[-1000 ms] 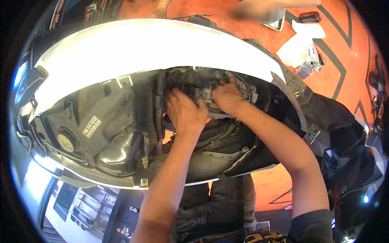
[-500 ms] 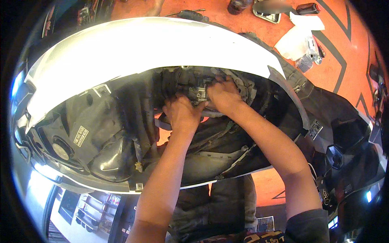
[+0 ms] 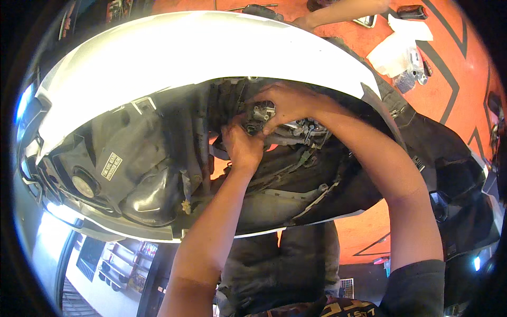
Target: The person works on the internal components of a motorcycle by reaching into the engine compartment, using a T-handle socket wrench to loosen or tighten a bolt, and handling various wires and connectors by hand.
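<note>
Both my hands are inside the opening of a white-panelled scooter body [image 3: 211, 42]. Between them sits a dark metal engine part [image 3: 264, 112] with a lighter, rounded top, resembling a throttle body. My left hand [image 3: 243, 143] is closed on its near left side, thumb against its lower edge. Curled around the far right side is my right hand [image 3: 288, 104], its wrist bent inward and some fingers hidden behind the part. Just right of the part, silvery engine fittings [image 3: 311, 129] show below my right wrist. Whether the part is still attached underneath is hidden.
A black tank area with a round cap [image 3: 83, 186] fills the opening's left side. Black panels [image 3: 454, 158] stand at the right. Beyond the scooter, another person's arm [image 3: 348, 11] reaches over the orange floor, near a white cloth [image 3: 393, 53] and small parts in plastic.
My right hand has swung over the part, its wrist turning inward, and the part now appears tilted between my hands. Fittings on the right are uncovered. Another person's arm has come in at the top.
</note>
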### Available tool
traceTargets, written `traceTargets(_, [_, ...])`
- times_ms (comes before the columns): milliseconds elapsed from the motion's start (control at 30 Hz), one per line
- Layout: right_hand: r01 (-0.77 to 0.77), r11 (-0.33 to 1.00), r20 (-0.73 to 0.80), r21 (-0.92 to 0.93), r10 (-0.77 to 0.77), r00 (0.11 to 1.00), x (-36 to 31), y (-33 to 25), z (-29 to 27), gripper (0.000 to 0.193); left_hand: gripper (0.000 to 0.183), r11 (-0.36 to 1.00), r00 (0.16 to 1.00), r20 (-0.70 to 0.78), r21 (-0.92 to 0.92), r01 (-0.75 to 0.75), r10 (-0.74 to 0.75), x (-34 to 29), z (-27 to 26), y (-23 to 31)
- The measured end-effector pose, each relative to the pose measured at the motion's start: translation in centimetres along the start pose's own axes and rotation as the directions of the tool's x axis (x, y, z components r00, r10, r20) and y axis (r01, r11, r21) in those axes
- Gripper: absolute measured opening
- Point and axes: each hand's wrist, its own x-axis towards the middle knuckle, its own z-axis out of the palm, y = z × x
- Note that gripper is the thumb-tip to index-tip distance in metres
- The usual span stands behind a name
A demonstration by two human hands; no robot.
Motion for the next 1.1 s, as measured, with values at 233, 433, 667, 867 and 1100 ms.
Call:
traceTargets(233, [-0.088,0.914,-0.169,0.397,0.167,0.971,1.7,3.2,4.2,0.042,0.064,0.987,0.998,0.020,-0.151,0.056,-0.054,0.2,0.8,-1.3])
traceTargets(433, [-0.275,0.883,-0.041,0.380,0.313,0.949,3.2,4.6,4.6,0.037,0.064,0.996,0.996,-0.075,-0.079,-0.043,0.037,0.1,0.9,-1.1])
traceTargets(667, [-0.356,0.884,-0.138,0.303,0.411,0.901,3.6,3.2,4.5,0.036,0.064,0.997,0.997,-0.048,-0.036,-0.068,0.066,0.3,0.6,-0.7])
traceTargets(867, [-0.355,0.908,-0.117,0.221,0.386,0.915,3.7,2.4,3.0,0.037,0.063,0.994,0.995,-0.053,0.070,-0.082,0.086,0.0,0.1,-0.1])
traceTargets(1100, [-0.473,0.722,0.351,0.504,0.329,0.876,5.5,3.7,-0.6,0.038,0.074,0.956,1.000,0.005,0.295,0.007,-0.009,-1.2,0.0,1.8])
